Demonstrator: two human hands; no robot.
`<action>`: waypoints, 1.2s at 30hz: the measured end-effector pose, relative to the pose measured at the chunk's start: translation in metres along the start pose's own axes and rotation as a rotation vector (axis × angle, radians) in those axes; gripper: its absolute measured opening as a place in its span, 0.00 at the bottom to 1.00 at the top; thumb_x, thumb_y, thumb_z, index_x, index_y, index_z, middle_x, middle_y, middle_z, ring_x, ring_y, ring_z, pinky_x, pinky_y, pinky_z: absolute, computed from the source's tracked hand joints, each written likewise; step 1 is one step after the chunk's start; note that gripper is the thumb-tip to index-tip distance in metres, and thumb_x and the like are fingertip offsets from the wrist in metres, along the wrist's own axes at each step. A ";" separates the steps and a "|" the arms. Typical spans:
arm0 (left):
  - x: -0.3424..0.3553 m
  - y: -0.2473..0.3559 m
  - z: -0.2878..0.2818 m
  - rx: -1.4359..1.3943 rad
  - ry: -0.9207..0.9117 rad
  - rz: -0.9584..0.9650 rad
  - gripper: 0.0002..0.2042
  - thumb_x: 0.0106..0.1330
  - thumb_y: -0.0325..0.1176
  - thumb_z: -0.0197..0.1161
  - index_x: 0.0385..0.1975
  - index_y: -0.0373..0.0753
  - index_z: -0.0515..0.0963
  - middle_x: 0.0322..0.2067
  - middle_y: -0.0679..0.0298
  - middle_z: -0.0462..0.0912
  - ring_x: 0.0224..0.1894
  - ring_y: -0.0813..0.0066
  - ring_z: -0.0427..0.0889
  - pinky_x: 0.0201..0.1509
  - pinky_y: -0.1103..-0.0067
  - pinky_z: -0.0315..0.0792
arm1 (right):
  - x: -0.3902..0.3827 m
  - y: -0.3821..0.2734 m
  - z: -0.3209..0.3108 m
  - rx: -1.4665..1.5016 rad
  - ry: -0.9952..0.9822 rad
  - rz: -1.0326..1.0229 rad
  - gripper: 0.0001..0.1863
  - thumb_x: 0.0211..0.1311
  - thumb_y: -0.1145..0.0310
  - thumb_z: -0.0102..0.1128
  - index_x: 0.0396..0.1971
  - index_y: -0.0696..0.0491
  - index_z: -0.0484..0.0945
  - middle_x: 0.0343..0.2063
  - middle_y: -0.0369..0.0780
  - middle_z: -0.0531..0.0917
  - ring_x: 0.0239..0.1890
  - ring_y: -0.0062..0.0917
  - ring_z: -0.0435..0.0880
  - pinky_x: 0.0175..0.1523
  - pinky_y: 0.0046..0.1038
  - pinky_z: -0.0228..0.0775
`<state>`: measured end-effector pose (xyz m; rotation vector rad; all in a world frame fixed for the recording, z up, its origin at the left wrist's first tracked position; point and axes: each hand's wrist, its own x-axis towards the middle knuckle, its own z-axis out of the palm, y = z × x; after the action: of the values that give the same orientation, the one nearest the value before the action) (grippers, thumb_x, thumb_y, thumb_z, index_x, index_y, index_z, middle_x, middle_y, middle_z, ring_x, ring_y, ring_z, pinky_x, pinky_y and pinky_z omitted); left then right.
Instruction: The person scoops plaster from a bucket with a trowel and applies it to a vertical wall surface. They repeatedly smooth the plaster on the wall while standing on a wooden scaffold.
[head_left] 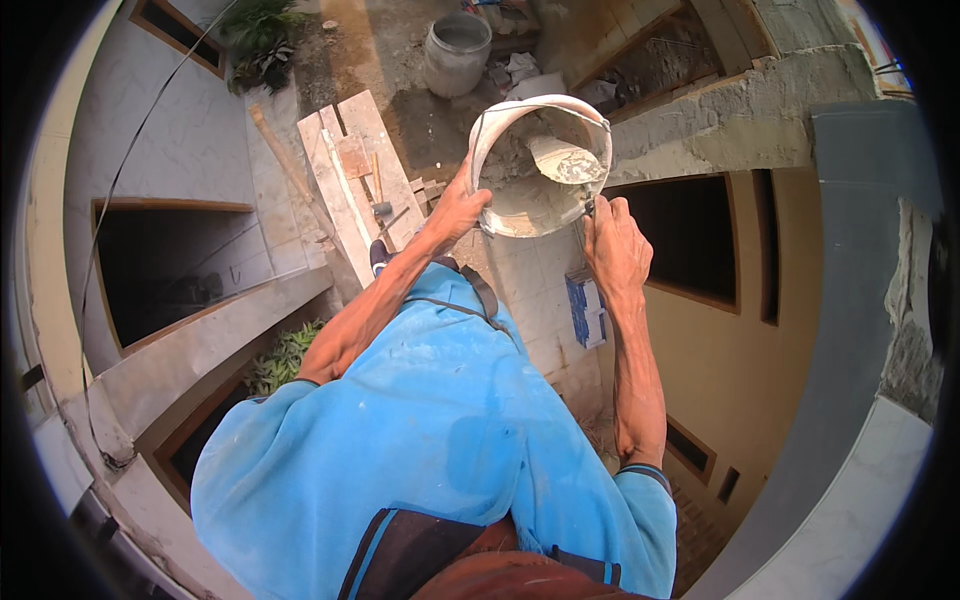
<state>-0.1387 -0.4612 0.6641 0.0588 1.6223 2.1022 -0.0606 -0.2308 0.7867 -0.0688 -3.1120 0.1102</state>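
A pale, mortar-smeared bucket (484, 145) is held up in front of me, tipped so that I look down inside it. My left hand (462, 208) is closed on its left rim. My right hand (617, 245), at the bucket's lower right edge, is closed around the handle of a trowel. The trowel's blade (568, 162) lies over the bucket's mouth, coated with wet grey-white mortar. A thin wire handle runs along the far rim. Most of the trowel's grip is hidden by my fingers.
Below to the left, planks (365, 115) carry a hammer (381, 208) and a few pieces of wood. A large drum (458, 55) stands on the ground beyond. Rough mortar covers a wall ledge (735, 125) at right. A blue-and-white box (585, 310) lies below my right forearm.
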 end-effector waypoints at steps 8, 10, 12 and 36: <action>0.004 -0.005 0.004 0.270 0.066 0.178 0.39 0.64 0.28 0.57 0.78 0.39 0.53 0.54 0.60 0.75 0.49 0.75 0.76 0.54 0.80 0.72 | 0.032 0.010 0.007 -0.417 -0.150 -0.024 0.13 0.58 0.74 0.64 0.44 0.57 0.79 0.41 0.43 0.83 0.47 0.34 0.83 0.46 0.35 0.79; 0.000 0.007 0.007 0.155 0.050 0.065 0.36 0.66 0.29 0.58 0.76 0.39 0.56 0.48 0.62 0.76 0.45 0.76 0.76 0.47 0.81 0.74 | 0.025 0.008 0.012 -0.375 -0.121 -0.077 0.13 0.58 0.74 0.64 0.44 0.57 0.79 0.41 0.42 0.83 0.47 0.33 0.83 0.46 0.35 0.79; -0.001 0.018 0.004 0.119 0.017 -0.021 0.37 0.64 0.27 0.57 0.76 0.41 0.54 0.54 0.60 0.70 0.51 0.72 0.73 0.52 0.78 0.71 | 0.019 -0.002 0.020 -0.313 -0.073 -0.133 0.14 0.58 0.73 0.64 0.44 0.57 0.80 0.41 0.41 0.83 0.47 0.33 0.83 0.45 0.35 0.79; 0.030 0.005 0.033 -0.373 -0.097 -0.290 0.27 0.66 0.26 0.56 0.62 0.28 0.56 0.59 0.41 0.71 0.58 0.47 0.81 0.57 0.53 0.85 | -0.017 0.000 0.054 0.640 0.325 0.378 0.19 0.65 0.63 0.67 0.51 0.58 0.80 0.39 0.47 0.84 0.41 0.44 0.84 0.44 0.43 0.74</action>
<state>-0.1568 -0.4202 0.6714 -0.1838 1.0878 2.0978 -0.0451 -0.2350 0.7324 -0.5841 -2.5588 0.9725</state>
